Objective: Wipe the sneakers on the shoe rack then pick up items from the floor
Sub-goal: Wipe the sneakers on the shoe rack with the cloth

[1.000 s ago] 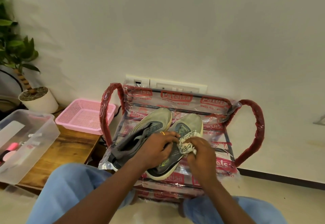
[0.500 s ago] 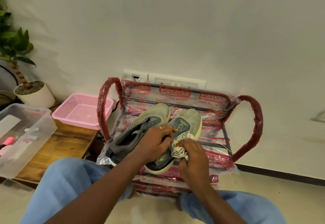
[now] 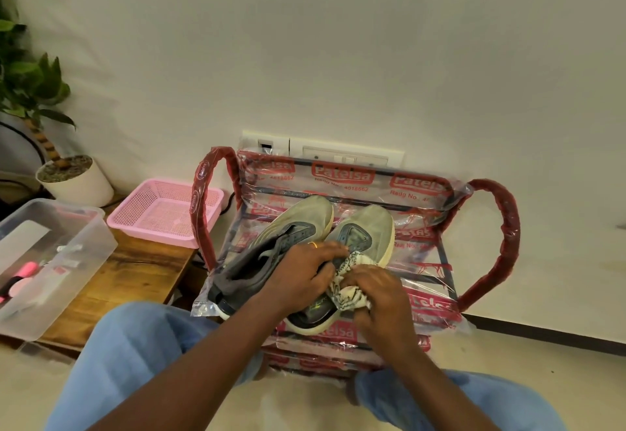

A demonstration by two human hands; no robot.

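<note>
Two sneakers [image 3: 342,244] lay side by side on the top shelf of the rack [image 3: 440,281], toes toward its back edge, heels at the front edge. The left hand [image 3: 301,274] was clenched over the middle of the shoes, holding them down. The right hand [image 3: 379,298] was grasping a bunched cloth [image 3: 349,288], which was pressed against the right shoe near its opening. The wiping step was judged to be under way. For a good result, the shoe should be kept pinned firmly, since the plastic-wrapped shelf looked slippery; a clean fold of cloth should be turned outward, and strokes should be drawn from collar to toe, then along the pale sole edge. No floor items could be seen.
</note>
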